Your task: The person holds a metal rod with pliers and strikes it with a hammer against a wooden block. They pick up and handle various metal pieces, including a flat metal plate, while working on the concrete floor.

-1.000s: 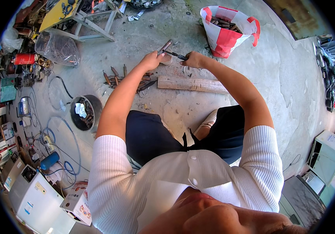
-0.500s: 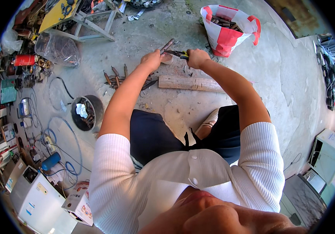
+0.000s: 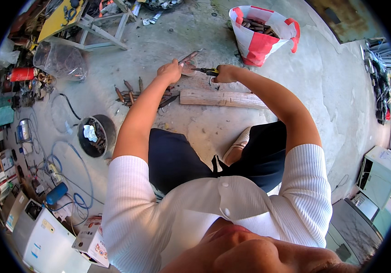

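Observation:
My left hand (image 3: 170, 72) is closed around a brown, rusty-looking metal cylinder (image 3: 189, 57) with a thinner end, which points away to the right. Facing it, my right hand (image 3: 227, 73) grips pliers (image 3: 210, 71) with yellow and black handles. Their dark jaws reach left toward a round brown block (image 3: 188, 69) beside the cylinder; whether they touch it I cannot tell. Just nearer lies a wooden beam (image 3: 222, 98) on the concrete floor. Several similar brown cylinders (image 3: 130, 97) lie loose to the left of my left forearm.
A red and white bag (image 3: 264, 48) filled with brown cylinders stands ahead on the right. To the left is a black bucket (image 3: 109, 134) with more pieces and a white scrap. A yellow-topped stool (image 3: 58, 20), a clear plastic bag (image 3: 61, 61) and blue hoses (image 3: 87, 175) crowd the left side.
The pliers have come down from against the cylinder toward the round block, with my right hand lowering. My left hand still holds the cylinder. The whole view has shifted slightly.

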Demonstrator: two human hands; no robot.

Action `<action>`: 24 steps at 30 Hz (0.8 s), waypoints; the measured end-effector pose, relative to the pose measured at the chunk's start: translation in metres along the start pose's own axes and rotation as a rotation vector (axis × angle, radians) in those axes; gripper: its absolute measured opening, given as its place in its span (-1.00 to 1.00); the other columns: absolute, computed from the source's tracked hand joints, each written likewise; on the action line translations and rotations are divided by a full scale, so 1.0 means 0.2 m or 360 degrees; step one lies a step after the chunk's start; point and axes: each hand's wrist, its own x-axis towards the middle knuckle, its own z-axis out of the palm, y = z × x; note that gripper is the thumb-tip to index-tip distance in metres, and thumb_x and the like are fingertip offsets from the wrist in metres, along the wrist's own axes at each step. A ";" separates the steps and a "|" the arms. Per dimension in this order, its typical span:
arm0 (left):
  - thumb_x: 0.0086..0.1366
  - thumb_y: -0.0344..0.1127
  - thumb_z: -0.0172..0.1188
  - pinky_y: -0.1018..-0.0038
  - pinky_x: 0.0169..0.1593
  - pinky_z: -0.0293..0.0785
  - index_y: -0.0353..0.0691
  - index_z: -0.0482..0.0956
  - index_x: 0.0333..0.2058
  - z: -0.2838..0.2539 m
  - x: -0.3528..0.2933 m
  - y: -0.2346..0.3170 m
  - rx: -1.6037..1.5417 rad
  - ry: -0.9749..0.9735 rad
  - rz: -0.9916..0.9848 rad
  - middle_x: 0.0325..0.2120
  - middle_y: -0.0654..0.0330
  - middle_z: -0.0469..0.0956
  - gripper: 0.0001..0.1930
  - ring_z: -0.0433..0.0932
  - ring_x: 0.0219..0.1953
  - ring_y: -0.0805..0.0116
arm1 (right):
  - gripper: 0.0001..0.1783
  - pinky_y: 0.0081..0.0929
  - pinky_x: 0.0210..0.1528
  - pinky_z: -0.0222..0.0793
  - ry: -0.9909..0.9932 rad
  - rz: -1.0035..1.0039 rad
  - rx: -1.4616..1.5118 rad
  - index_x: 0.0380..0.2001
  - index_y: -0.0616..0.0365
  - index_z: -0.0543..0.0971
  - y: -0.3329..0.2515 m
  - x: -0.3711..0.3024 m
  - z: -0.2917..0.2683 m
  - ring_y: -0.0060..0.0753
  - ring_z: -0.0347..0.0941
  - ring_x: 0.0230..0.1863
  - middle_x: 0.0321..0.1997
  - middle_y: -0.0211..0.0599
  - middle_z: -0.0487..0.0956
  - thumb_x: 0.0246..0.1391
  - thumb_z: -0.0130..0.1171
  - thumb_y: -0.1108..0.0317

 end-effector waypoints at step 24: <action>0.39 -0.13 -0.10 0.30 -0.10 0.35 -0.32 0.22 0.00 0.22 0.02 -0.07 -0.0918 0.0278 0.0184 -0.29 0.00 0.47 -0.62 0.47 -0.20 0.12 | -0.29 -0.26 -0.12 0.37 0.0094 -0.0137 0.0705 -0.05 0.24 0.50 -0.12 -0.02 -0.06 -0.03 0.51 -0.20 -0.25 0.07 0.58 0.06 0.05 -0.25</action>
